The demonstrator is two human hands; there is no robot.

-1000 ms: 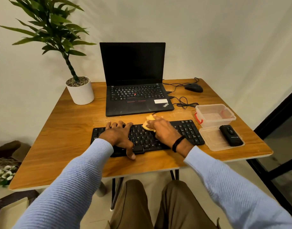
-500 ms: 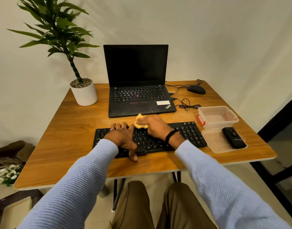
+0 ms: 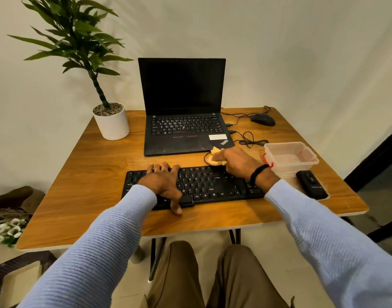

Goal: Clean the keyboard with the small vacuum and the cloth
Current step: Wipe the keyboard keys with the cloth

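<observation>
The keyboard (image 3: pixel 197 187) lies flat on the bench (image 3: pixel 90 181), in front of the laptop (image 3: pixel 184 121). It is a rigid, light slab that can slide under a wipe. The left hand (image 3: pixel 164 183) presses on its left half, fingers spread flat, gripping nothing. Key legends are too small to read. The laptop palm rest reads "ThinkPad". The right hand (image 3: pixel 235 161) sits at the rear edge, fingers curled tight around the cloth (image 3: pixel 215 155). The cloth is soft and bunches easily; hold it wadded. The vacuum (image 3: pixel 311 184) lies on a lid (image 3: pixel 296 182) at right, compact and probably light; grip its body. Its marking is illegible.
</observation>
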